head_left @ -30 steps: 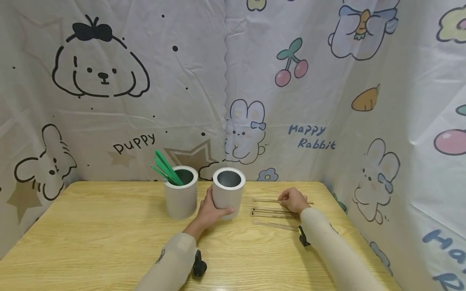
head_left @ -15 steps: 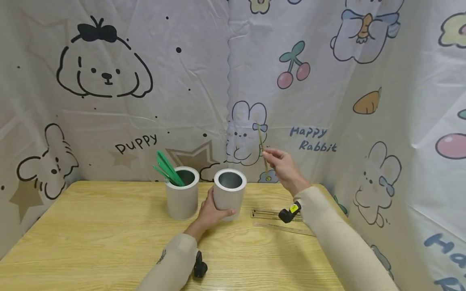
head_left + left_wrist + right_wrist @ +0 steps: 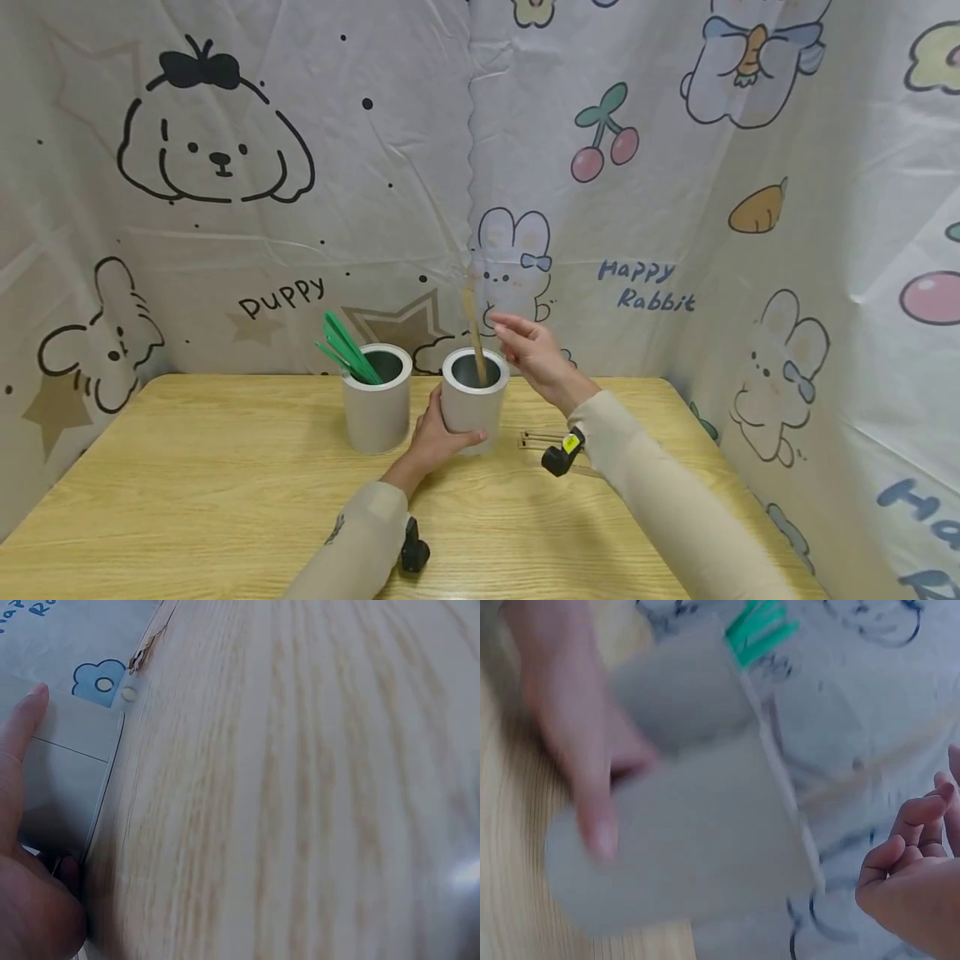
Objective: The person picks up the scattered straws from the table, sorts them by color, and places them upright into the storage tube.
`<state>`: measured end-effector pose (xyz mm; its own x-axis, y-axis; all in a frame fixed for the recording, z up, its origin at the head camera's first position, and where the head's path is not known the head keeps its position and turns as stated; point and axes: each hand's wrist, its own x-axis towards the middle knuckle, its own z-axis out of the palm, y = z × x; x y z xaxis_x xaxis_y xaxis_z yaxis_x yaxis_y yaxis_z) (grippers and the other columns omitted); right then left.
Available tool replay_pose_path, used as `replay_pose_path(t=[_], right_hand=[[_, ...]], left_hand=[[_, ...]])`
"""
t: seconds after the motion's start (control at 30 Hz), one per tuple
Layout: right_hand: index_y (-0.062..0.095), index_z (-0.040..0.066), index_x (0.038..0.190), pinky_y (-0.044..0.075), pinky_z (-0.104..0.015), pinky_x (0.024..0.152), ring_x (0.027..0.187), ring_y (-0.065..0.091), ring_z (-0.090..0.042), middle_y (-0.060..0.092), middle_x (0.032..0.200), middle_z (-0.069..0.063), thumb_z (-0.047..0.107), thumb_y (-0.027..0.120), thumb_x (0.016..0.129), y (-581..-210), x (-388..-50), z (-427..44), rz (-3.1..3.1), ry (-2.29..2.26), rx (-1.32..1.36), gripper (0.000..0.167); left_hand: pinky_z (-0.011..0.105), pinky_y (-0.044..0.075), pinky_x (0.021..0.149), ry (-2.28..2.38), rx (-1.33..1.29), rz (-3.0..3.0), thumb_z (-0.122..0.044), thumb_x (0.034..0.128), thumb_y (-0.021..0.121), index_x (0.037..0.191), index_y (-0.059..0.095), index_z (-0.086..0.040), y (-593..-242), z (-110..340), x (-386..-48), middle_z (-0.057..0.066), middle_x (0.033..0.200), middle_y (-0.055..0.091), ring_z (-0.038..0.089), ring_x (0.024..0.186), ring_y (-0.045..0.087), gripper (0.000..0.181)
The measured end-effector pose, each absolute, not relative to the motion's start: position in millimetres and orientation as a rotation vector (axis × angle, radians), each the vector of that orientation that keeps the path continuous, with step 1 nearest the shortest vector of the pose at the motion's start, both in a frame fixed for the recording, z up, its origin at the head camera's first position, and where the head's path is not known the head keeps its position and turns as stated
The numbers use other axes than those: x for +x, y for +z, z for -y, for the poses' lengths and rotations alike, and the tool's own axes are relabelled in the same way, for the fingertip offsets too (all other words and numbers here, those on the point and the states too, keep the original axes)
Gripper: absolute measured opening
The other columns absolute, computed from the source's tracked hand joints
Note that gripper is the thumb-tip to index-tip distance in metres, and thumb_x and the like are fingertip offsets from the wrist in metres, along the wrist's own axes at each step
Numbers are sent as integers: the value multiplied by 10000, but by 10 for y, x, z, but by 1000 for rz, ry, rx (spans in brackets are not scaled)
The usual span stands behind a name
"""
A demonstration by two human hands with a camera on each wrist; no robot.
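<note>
Pale cartoon-printed sheeting (image 3: 420, 125) hangs at the far side of the wood-grain desk (image 3: 187, 483) I am watching remotely. From the head camera, I see a slim tan stick (image 3: 474, 325) standing in the right cup (image 3: 471, 414), its upper part rising above the rim and leaning slightly left. Just right of it I have the right hand (image 3: 538, 350), fingers loosely bent and holding nothing, with a small gap to the stick. I see the left hand (image 3: 437, 437) gripping the right cup's side, thumb across the near face. Just left stands the left cup (image 3: 377, 417), with green sticks (image 3: 348, 350) leaning left in it. Farther right, thin brown strips (image 3: 532, 438) lie on the desk, partly hidden from me by the right wrist camera (image 3: 560, 457) and sleeve (image 3: 652, 483).
</note>
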<state>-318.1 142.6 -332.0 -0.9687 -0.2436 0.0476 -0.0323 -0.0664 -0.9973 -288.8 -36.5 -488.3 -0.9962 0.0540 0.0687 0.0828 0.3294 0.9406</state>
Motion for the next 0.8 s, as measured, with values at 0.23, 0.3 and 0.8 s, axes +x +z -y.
replay_pose_path(t=[0.23, 0.3, 0.8], right_hand=[[581, 36, 1381, 474, -343, 946, 937, 545, -100, 643, 1111, 20, 263, 574, 1041, -3733, -3179, -2160, -2460, -1695, -325, 409], [610, 35, 1354, 477, -440, 1018, 1029, 574, -133, 654, 1235, -66, 277, 599, 1028, -3947, -3138, -2385, -2543, -1519, -339, 407], [762, -23, 961, 440, -229, 630, 741, 519, -142, 696, 846, -116, 57, 719, 917, -4658, -3098, -3131, -2833, -1065, -420, 101]], left_hand=[[618, 350, 1136, -1821, -118, 2525, -311, 729, 908, 1608, 187, -175, -4883, 343, -2893, 197, 1521, 450, 428, 1383, 427, 1145], [617, 347, 1143, -1820, -103, 2529, -322, 727, 909, 1608, 190, -180, -4874, 348, -2888, 194, 1524, 450, 428, 1389, 427, 1146], [638, 327, 1151, -1823, -115, 2521, -289, 735, 909, 1611, 175, -175, -4869, 350, -2875, 203, 1533, 433, 441, 1402, 400, 1149]])
